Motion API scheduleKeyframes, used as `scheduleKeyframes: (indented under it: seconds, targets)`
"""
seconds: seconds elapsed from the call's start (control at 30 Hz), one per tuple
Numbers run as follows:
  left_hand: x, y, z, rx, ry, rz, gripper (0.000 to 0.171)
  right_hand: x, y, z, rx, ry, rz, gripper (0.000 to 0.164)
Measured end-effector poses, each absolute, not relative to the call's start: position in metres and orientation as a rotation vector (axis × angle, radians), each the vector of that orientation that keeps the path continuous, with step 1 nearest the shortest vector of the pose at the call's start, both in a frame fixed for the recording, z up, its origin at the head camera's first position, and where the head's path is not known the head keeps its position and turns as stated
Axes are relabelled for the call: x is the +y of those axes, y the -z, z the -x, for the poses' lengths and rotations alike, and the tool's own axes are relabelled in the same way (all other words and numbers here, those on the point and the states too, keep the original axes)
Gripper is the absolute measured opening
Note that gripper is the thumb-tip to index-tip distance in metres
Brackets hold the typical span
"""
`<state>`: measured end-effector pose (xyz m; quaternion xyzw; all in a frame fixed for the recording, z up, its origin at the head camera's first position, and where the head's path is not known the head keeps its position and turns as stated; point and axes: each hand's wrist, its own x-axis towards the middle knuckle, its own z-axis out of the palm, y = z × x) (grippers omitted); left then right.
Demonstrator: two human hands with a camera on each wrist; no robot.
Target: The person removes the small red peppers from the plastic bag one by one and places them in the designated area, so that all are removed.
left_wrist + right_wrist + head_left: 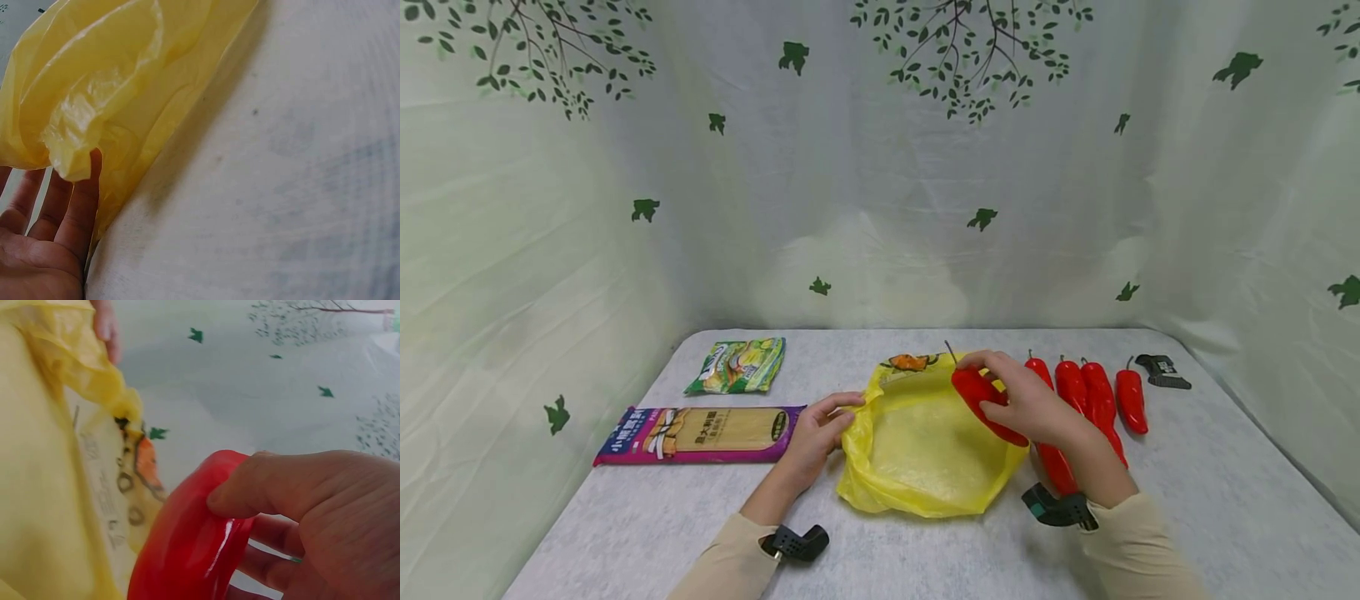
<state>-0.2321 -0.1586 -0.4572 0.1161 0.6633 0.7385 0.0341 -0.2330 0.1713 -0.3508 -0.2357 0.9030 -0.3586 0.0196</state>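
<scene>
In the head view my right hand (1021,398) grips a large red pepper (976,390) over the right side of a yellow plastic bag (925,500). The pepper tilts, its dark stem pointing up and left. The right wrist view shows the thumb pressed on the shiny red skin, with fingers behind it. The bag lies with its mouth spread wide. At its left rim is my left hand (815,437); in the left wrist view its fairly straight fingers (75,219) touch the bag's outside. That view leaves the thumb out of sight.
Several red peppers (1099,396) lie right of the bag, partly behind my right forearm. A small black item (1163,372) sits beyond them. On the left are a long purple noodle pack (700,435) and a green snack packet (737,365). A leaf-print curtain (895,167) encloses the table.
</scene>
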Motion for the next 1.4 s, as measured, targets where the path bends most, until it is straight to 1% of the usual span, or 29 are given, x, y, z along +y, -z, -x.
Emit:
scheduleKeyframes:
  seconds: [0.3,0.53,0.93,1.27,1.4]
  targets:
    - [-0.158,0.456,0.232,2.045,-2.276,-0.353,0.038,0.208,0.330,0.233,2.836,1.165,0.676,0.061]
    - [-0.158,0.458,0.231,2.042,-2.264,-0.324,0.037,0.233,0.322,0.228,2.881,1.172,0.627,0.060]
    - [-0.160,0.459,0.232,2.034,-2.265,-0.377,0.038,0.250,0.322,0.228,2.816,1.250,0.365,0.064]
    - [-0.160,0.459,0.233,2.032,-2.266,-0.381,0.038,0.270,0.326,0.230,2.974,1.109,0.418,0.059]
    - [-0.160,0.460,0.232,2.034,-2.267,-0.376,0.037,0.277,0.326,0.230,3.011,1.069,0.395,0.060]
